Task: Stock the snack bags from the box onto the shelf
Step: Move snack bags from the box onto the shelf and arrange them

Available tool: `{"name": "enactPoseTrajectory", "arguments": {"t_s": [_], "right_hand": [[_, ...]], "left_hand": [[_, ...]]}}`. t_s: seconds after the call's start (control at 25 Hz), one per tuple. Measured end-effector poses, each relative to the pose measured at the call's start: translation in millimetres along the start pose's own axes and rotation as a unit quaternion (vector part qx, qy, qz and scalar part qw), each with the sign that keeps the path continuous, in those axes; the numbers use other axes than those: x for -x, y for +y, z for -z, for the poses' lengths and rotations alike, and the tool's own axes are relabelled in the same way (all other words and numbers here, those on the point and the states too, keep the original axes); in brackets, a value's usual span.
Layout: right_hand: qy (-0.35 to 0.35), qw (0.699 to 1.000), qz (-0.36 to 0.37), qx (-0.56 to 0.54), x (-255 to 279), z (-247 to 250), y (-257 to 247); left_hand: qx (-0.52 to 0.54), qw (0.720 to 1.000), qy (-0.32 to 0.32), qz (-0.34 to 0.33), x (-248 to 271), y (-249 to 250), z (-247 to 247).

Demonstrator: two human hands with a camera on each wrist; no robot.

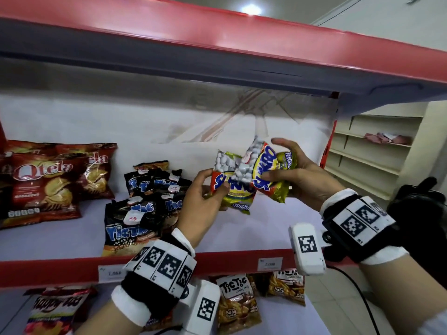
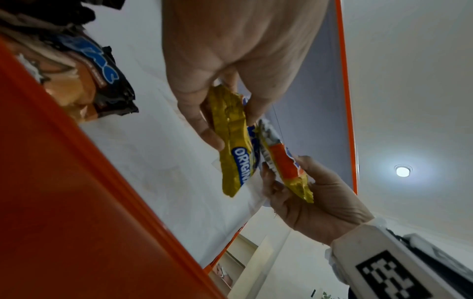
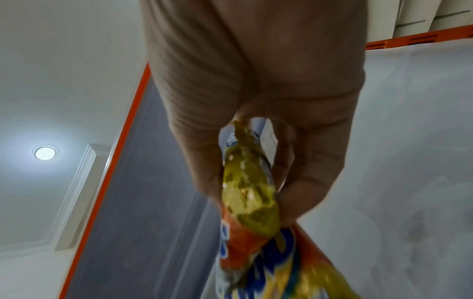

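Two yellow-and-orange Sukro snack bags are held above the right part of the pale shelf board (image 1: 244,229). My left hand (image 1: 217,189) grips the lower-left edge of one bag (image 1: 235,187), which stands nearly upright with "ORIGINAL" at its bottom. My right hand (image 1: 278,165) holds the second bag (image 1: 267,174), tilted to the right, with the thumb across its front. The two bags overlap in the middle. In the left wrist view my left hand (image 2: 234,129) pinches its bag (image 2: 235,157), and the right hand (image 2: 281,182) holds the other (image 2: 289,172). The right wrist view shows my right hand (image 3: 247,190) round its bag (image 3: 252,214). No box is in view.
Red Qtela bags (image 1: 48,180) lean at the shelf's left, and several black Tic Tac bags (image 1: 145,201) lie in the middle. A red-edged shelf (image 1: 217,32) hangs close overhead. The shelf below holds Tic Tic bags (image 1: 238,303). Beige shelving (image 1: 375,151) stands to the right.
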State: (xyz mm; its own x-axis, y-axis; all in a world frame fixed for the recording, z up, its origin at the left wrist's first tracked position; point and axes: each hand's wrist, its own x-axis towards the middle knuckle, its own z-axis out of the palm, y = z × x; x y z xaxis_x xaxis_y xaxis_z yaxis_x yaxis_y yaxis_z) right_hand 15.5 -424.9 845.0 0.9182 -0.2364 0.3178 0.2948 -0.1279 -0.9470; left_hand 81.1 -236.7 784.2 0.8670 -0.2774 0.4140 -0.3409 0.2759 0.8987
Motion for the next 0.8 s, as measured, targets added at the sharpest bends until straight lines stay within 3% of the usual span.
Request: {"name": "enactPoseTrajectory", "arguments": {"t_s": [0.24, 0.44, 0.64, 0.8], "right_hand": [[-0.028, 0.999, -0.028, -0.001, -17.1, -8.2, 3.3], [0.075, 0.996, -0.046, -0.011, -76.0, -14.1, 13.6], [0.076, 0.968, -0.190, 0.146, -116.5, -16.3, 62.1], [0.084, 0.940, -0.206, 0.258, -135.8, -11.9, 87.9]], "left_hand": [[0.067, 0.997, -0.018, 0.046, -0.1, 6.9, -15.7], [-0.034, 0.995, 0.009, 0.091, 1.2, 3.8, -1.9], [-0.100, 0.993, 0.004, 0.064, 7.8, -8.8, 14.3], [-0.199, 0.979, -0.017, 0.040, 14.2, -31.6, 23.6]]}}
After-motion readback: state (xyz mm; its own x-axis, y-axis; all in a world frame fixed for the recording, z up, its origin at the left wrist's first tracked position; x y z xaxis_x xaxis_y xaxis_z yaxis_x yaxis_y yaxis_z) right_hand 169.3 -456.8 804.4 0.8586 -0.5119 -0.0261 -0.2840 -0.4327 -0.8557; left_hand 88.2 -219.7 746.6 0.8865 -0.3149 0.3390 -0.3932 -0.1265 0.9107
